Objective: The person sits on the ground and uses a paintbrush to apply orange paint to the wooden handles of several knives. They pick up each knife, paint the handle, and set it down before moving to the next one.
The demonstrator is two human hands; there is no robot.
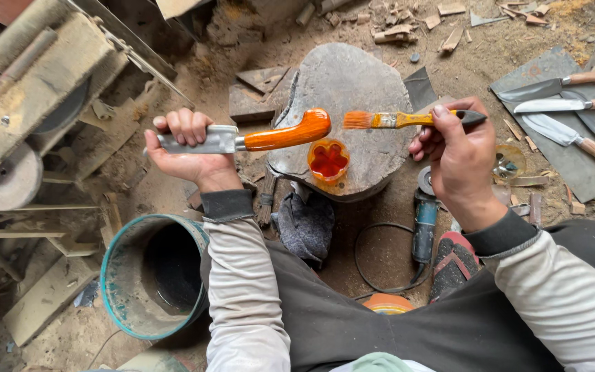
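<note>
The knife (242, 138) sits level in the middle of the frame, its glossy orange wooden handle (287, 131) pointing right and its blade wrapped inside my left hand (187, 145), which is closed in a full fist around the flat steel. I judge it fairly heavy at the blade end and stiff throughout, so the fist keeps it steady. The handle looks wet and slick with finish, so I would not touch it there; the bare metal is the only safe place to hold.

My right hand (459, 148) pinches a paintbrush (408, 120) between thumb and fingertips at its dark rear end, the orange-stained bristles (358, 120) just clear of the handle's rounded butt. The brush is light and its bristles soft.

Below them, on a flat stone slab (352, 89), stands a small cup of red-orange stain (328, 162), likely easy to tip. An angle grinder (423, 220) lies on the dirt floor at lower centre, a teal-rimmed bucket (149, 275) at lower left, and finished knives (566, 110) rest on a board at upper right.
</note>
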